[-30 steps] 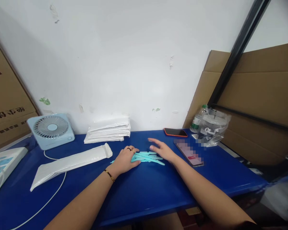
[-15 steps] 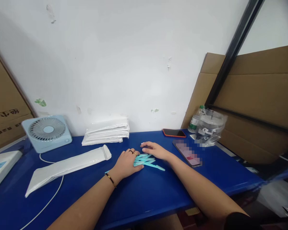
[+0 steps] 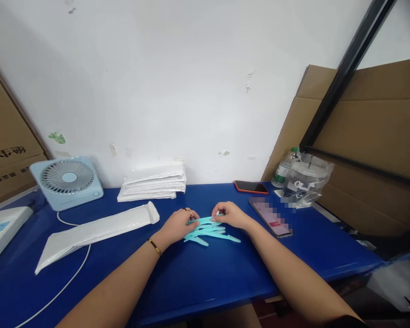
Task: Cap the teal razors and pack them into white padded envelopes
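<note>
Several thin turquoise strips (image 3: pixel 212 231) lie crossed in a loose pile at the middle of the blue table (image 3: pixel 205 282). Above the back of the pile, one turquoise strip (image 3: pixel 205 220) runs between my two hands. Its left end is pinched by my left hand (image 3: pixel 181 224), which wears a ring and has a bracelet at the wrist. At the other end, my right hand (image 3: pixel 229 215) grips the strip between thumb and fingers.
A long white packet (image 3: pixel 97 232) lies left, with stacked white packets (image 3: pixel 152 183) behind it and a blue fan (image 3: pixel 68 180) farther left. Two phones (image 3: pixel 251 187) (image 3: pixel 271 217), a bottle (image 3: pixel 282 173) and a bagged container (image 3: pixel 305 180) are at the right.
My left hand has lifted off the pile and now pinches a strip. My right hand, open before, has closed on its other end. The camera view has shifted slightly.
</note>
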### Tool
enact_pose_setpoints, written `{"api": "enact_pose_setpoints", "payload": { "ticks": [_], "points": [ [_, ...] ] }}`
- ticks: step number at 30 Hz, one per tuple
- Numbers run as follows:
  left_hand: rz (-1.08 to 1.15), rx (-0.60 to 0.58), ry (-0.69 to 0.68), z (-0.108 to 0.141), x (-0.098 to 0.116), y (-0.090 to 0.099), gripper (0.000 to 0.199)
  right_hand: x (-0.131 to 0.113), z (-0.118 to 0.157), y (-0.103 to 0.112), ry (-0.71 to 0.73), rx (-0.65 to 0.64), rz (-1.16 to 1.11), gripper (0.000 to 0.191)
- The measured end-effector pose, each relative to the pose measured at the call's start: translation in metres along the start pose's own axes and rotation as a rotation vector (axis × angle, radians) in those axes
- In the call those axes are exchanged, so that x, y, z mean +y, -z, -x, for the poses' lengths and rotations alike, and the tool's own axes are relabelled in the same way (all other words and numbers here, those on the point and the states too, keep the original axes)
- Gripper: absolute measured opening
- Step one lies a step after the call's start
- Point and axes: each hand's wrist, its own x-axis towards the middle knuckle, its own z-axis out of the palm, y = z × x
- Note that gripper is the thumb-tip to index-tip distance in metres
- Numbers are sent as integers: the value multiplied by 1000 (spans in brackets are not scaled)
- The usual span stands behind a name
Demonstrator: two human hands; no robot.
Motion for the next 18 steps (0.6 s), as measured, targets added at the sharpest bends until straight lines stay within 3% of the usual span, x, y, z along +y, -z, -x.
{"api": "enact_pose_setpoints", "payload": {
  "ticks": [7, 10, 13, 18],
  "points": [
    [-97, 116, 83, -12, -19, 9, 23, 15, -8, 6, -126, 80, -220, 40],
    [-108, 133, 169, -12, -31, 13, 23, 19, -8, 14, -139, 124, -148, 42],
    [-92, 164, 162, -9, -32, 15, 30, 14, -5, 17, -29, 122, 30, 33],
    [-44, -8, 41, -2, -17, 15, 29, -4, -1, 9, 59, -39, 235, 30]
  ]
}}
